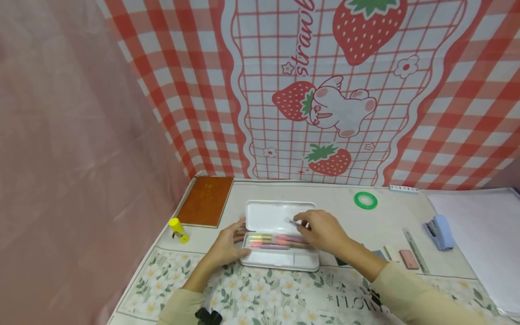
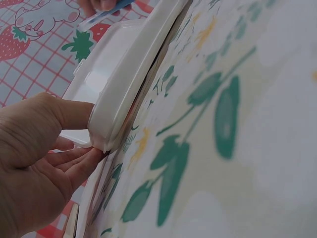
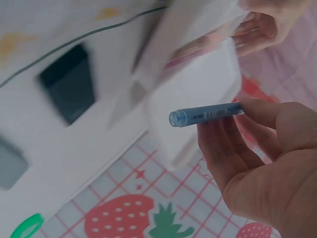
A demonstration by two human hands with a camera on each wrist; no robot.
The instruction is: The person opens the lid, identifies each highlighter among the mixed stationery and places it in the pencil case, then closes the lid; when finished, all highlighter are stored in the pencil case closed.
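A white pencil case (image 1: 266,258) lies with its lid (image 1: 266,215) swung back, and several coloured pens (image 1: 268,241) fill its rear compartment. My left hand (image 1: 222,246) grips the case's left end. In the left wrist view, the thumb is on one side of the case's corner (image 2: 111,114) and the fingertips are at its bottom edge. Above the case, my right hand (image 1: 325,230) pinches a slim blue pen (image 3: 205,114) between thumb and fingers. The pen's clear end points away from the hand, over the lid.
Left of the case are a yellow glue stick (image 1: 178,230) and a brown notebook (image 1: 206,201). To the right lie green tape (image 1: 365,200), a pink eraser (image 1: 408,259), a ruler (image 1: 416,253), a blue stapler (image 1: 438,232) and a white sheet (image 1: 479,239).
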